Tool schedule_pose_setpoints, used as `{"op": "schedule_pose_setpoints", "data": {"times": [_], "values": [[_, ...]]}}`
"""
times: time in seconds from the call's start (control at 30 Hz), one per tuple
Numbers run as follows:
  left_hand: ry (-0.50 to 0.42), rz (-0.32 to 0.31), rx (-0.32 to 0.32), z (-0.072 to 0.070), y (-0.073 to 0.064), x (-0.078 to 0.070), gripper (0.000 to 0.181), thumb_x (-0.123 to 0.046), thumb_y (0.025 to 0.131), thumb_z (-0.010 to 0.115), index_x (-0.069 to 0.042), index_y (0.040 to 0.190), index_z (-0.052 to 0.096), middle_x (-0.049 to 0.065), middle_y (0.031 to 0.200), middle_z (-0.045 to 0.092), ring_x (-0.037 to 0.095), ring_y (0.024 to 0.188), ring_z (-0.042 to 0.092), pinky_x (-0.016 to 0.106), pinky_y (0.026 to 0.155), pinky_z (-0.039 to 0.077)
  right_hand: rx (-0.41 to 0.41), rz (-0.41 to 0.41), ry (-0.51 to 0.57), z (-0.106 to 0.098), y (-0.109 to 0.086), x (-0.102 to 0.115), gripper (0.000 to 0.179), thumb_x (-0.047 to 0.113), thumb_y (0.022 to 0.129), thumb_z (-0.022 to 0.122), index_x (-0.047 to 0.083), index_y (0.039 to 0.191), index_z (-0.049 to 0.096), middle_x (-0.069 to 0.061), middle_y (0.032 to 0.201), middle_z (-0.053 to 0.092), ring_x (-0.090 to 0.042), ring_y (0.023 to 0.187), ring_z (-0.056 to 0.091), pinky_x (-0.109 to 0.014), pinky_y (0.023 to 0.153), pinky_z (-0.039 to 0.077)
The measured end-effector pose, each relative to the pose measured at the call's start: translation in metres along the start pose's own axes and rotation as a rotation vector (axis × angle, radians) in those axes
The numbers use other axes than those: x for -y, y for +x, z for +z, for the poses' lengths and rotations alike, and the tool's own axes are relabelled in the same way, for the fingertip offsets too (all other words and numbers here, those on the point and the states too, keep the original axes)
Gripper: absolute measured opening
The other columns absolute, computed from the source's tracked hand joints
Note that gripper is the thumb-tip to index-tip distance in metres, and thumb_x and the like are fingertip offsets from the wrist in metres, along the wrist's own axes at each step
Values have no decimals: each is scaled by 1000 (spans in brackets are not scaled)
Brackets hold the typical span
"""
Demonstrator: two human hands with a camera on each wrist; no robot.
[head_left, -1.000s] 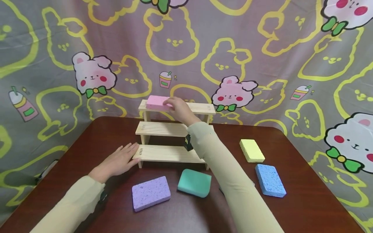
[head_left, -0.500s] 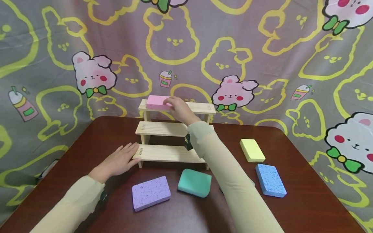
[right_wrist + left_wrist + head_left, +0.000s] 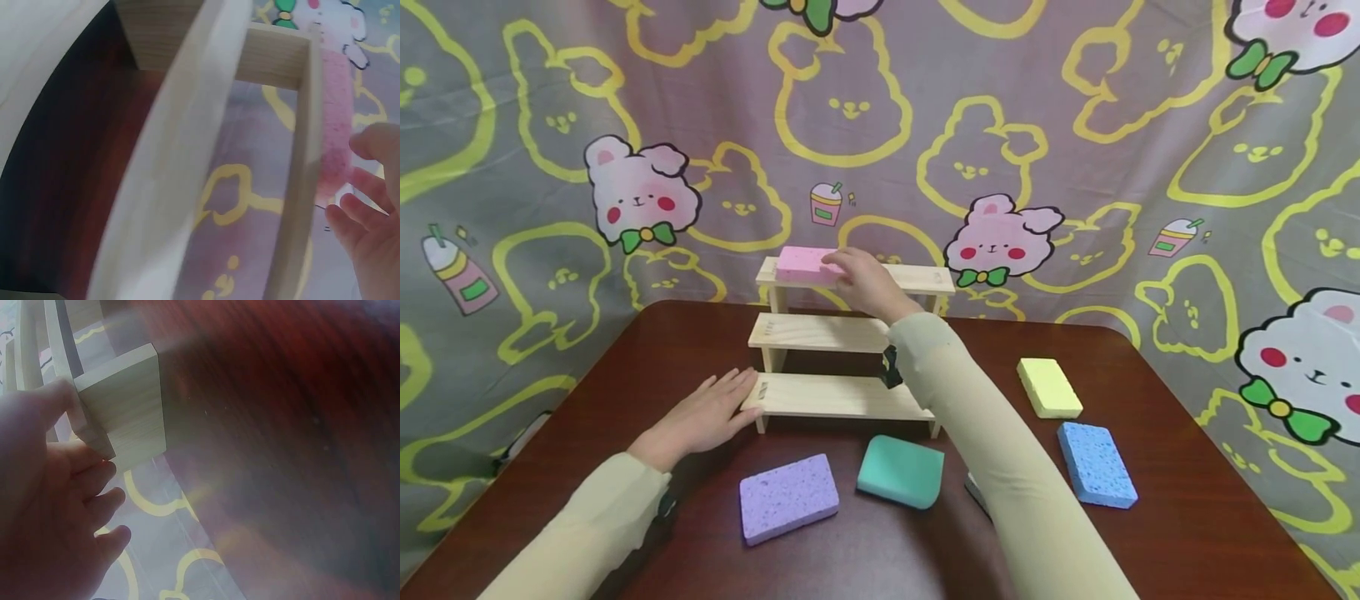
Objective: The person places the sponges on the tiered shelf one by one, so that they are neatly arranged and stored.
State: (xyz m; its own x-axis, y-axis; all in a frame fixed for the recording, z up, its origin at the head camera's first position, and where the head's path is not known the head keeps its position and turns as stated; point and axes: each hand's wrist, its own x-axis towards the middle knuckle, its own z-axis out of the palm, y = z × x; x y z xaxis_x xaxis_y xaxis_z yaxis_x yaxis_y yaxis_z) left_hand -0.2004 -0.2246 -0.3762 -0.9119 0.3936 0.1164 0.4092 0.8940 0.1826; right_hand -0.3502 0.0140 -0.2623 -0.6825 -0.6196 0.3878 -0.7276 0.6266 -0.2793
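A pink sponge [image 3: 805,264] lies on the top step of a three-tier wooden stand [image 3: 820,331], toward its left end. My right hand [image 3: 868,283] is at the sponge's right end, fingertips overlapping it. In the right wrist view, the thumb and loosely bent fingers [image 3: 350,219] spread around that end of the sponge [image 3: 337,119]. My left hand [image 3: 700,421] rests against the left end of the bottom step, fingers extended. The left wrist view shows its thumb [image 3: 59,397] on the front edge and the index finger near the board's corner.
On the brown table [image 3: 685,533] lie a purple sponge [image 3: 788,498], a green sponge [image 3: 901,471], a yellow sponge [image 3: 1048,388] and a blue sponge [image 3: 1097,463]. A greyish object [image 3: 976,492] is mostly hidden under the right forearm. A patterned curtain [image 3: 880,125] hangs behind.
My right wrist and forearm have shifted slightly right, with the fingertips moving a little along the pink sponge, which stays put. The left hand keeps its place.
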Motion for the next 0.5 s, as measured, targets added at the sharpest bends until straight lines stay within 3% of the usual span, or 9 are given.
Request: {"op": "schedule_pose_setpoints", "data": {"times": [0.3,0.5], "values": [[7,10,-9,-1,1,0,61,-31,94,51,11,135,35,27,139,35,43,128,29,57,102,21,-36,-9,69,-26,-11,4,35,12,90,58,6,125,56,-9,128,50,-22,120,43,-32,100,33],[19,12,-7,0,1,0,61,-31,94,51,12,135,35,26,139,35,43,128,29,57,102,22,-89,-26,92,-42,-22,1,36,12,89,60,7,125,55,-6,128,51,-17,119,44,-27,98,33]]}}
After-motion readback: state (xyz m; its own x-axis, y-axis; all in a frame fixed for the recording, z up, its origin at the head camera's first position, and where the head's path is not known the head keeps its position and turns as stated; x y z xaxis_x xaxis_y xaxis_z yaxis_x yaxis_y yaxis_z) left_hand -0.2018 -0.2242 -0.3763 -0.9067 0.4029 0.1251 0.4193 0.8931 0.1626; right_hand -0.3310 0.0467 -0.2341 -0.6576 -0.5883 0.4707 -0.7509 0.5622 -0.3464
